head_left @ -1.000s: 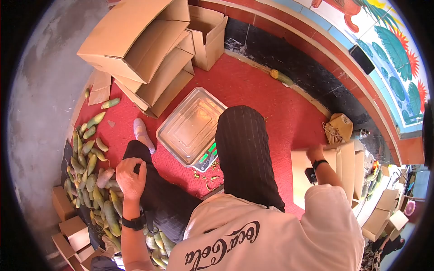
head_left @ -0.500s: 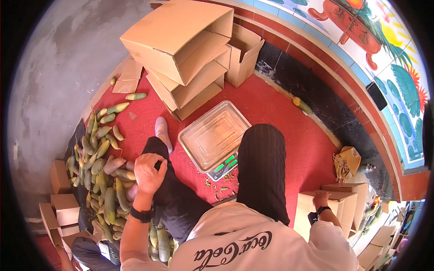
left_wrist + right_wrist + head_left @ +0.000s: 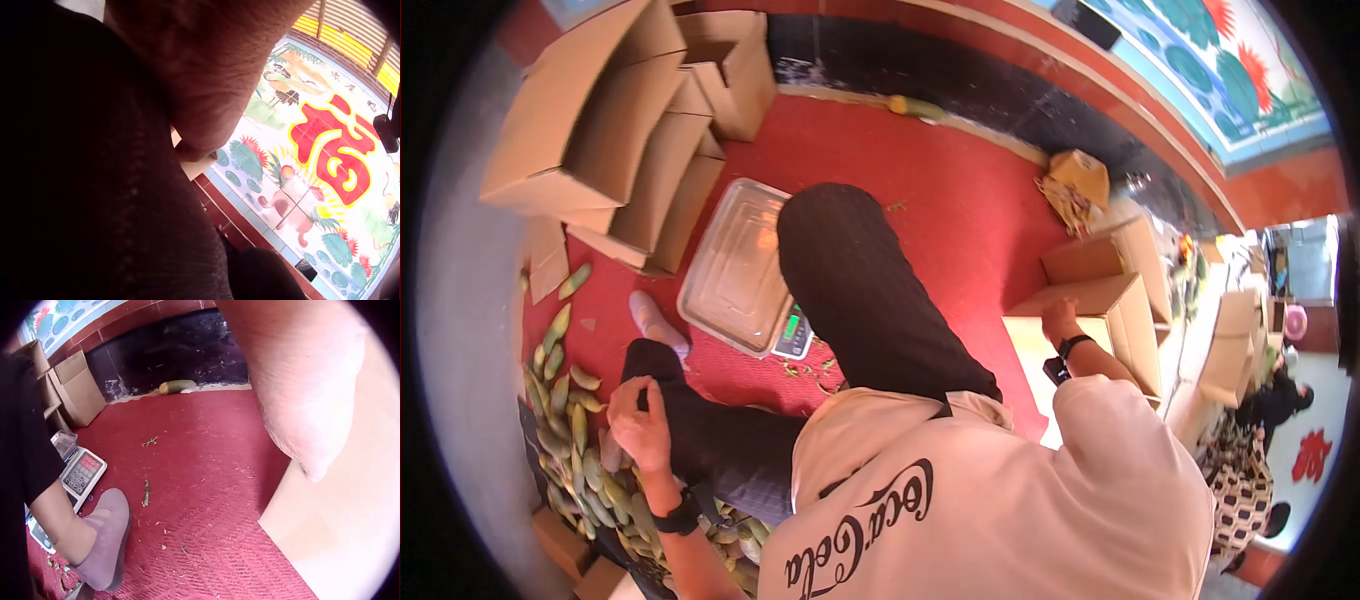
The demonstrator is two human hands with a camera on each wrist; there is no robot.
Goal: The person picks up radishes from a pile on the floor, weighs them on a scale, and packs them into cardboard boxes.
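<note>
My left hand [image 3: 640, 425] rests on the left knee of my dark trousers [image 3: 715, 435], fingers loosely bent and holding nothing. In the left wrist view, that hand [image 3: 206, 81] lies close against the dark cloth. Over at the right, my right hand [image 3: 1060, 322] grips the upper edge of a cardboard box [image 3: 1115, 300]. In the right wrist view, the hand [image 3: 306, 381] overlaps the edge of the box [image 3: 350, 506], its fingers partly hidden. Between my feet and the wall, a clear plastic tub [image 3: 735, 270] sits on a digital scale [image 3: 794, 335].
Stacked open cartons [image 3: 600, 140] stand at the far left. Many green melon-like vegetables [image 3: 585, 450] are heaped on the left. A single one [image 3: 918, 107] lies by the wall. A second box [image 3: 1115, 250] and a tan bag [image 3: 1078, 185] are at right. Other people [image 3: 1270, 410] are at far right.
The right hand has come lower with the cardboard box, which now stands before another box. The head view has swung left and then back right. The left hand has stayed on the knee.
</note>
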